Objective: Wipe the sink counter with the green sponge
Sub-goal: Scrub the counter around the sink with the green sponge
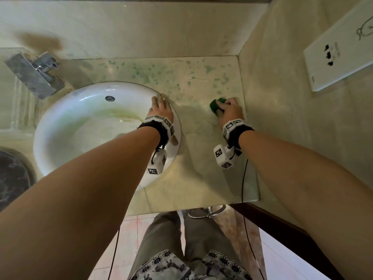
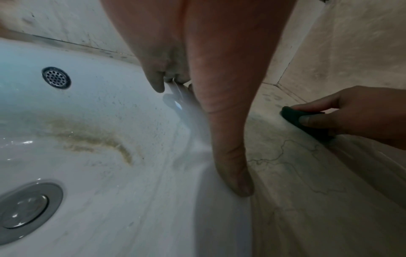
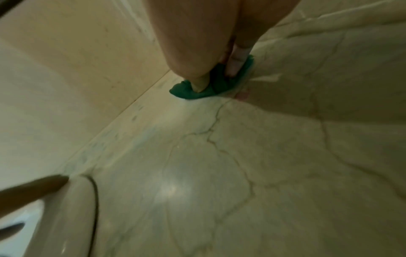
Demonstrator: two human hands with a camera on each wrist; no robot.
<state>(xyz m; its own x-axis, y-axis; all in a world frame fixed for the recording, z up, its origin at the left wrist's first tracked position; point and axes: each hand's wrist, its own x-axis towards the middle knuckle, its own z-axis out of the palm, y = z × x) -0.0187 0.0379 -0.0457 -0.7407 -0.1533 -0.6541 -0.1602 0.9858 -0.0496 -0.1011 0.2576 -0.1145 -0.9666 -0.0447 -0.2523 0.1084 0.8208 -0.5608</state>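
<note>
My right hand (image 1: 229,109) grips the green sponge (image 1: 215,105) and presses it on the marble counter (image 1: 201,138) close to the right wall. In the right wrist view the sponge (image 3: 186,93) is squashed under my thumb and fingers (image 3: 236,64). In the left wrist view the sponge (image 2: 294,116) looks dark in that hand. Green blotches (image 1: 171,75) speckle the counter behind the sponge. My left hand (image 1: 161,107) rests flat on the right rim of the white basin (image 1: 177,128), fingers straight (image 2: 230,165), holding nothing.
The basin (image 2: 110,121) has a brown stain, an overflow hole (image 1: 110,98) and a drain plug (image 2: 24,210). A chrome tap (image 1: 36,74) stands at the back left. Walls close the counter at the back and right; a socket plate (image 1: 341,55) is on the right wall.
</note>
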